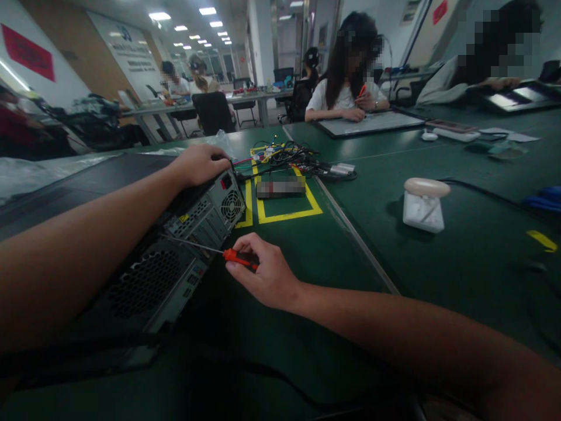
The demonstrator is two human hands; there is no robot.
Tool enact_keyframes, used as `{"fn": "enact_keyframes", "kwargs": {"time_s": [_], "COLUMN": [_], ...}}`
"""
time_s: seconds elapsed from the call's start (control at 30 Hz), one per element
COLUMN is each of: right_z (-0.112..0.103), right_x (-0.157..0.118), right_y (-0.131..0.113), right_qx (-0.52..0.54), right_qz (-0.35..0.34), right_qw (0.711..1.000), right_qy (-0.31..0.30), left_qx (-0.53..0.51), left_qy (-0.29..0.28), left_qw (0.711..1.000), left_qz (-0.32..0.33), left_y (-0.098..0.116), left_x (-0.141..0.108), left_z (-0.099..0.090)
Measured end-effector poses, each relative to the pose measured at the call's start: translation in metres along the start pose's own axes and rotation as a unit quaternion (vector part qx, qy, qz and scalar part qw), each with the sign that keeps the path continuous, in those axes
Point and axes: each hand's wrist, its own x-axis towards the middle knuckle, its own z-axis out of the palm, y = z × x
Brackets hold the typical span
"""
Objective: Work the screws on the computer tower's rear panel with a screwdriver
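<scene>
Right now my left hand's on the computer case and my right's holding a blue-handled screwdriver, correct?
Not blue: the head view shows a red and black screwdriver handle in your right hand. Your left hand is on the computer case.

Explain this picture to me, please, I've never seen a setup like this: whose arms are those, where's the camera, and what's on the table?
There is no robot here. The bare arms belong to a person wearing a camera on their head, looking forward and down; that gives this single picture. Their left hand rests on the upper edge of a dark computer case. Their right hand holds a red and black screwdriver, its shaft reaching to the case; I can't tell whether the tip touches a screw. On the green table also lie tangled cables, yellow tape outlines and a white object with a rounded top. Other people sit beyond.
</scene>
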Motion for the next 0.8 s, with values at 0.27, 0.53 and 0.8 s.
{"fn": "enact_keyframes", "kwargs": {"time_s": [0.27, 0.53, 0.8], "right_z": [-0.0022, -0.0019, -0.0028], "right_x": [-0.0003, -0.0007, -0.0008], "right_y": [-0.0039, -0.0025, -0.004], "right_qx": [-0.004, -0.003, -0.014], "right_qz": [0.019, 0.014, 0.017], "right_qw": [1.0, 1.0, 1.0], "right_qy": [-0.008, -0.007, -0.013], "left_qx": [-0.004, -0.004, 0.0], "left_qy": [0.007, 0.008, 0.008], "left_qw": [1.0, 1.0, 1.0], "left_qz": [-0.001, 0.0, -0.004], "left_y": [-0.0008, -0.0024, -0.0015], "left_x": [0.0004, 0.0014, 0.0012], "left_z": [0.0009, 0.0021, 0.0016]}}
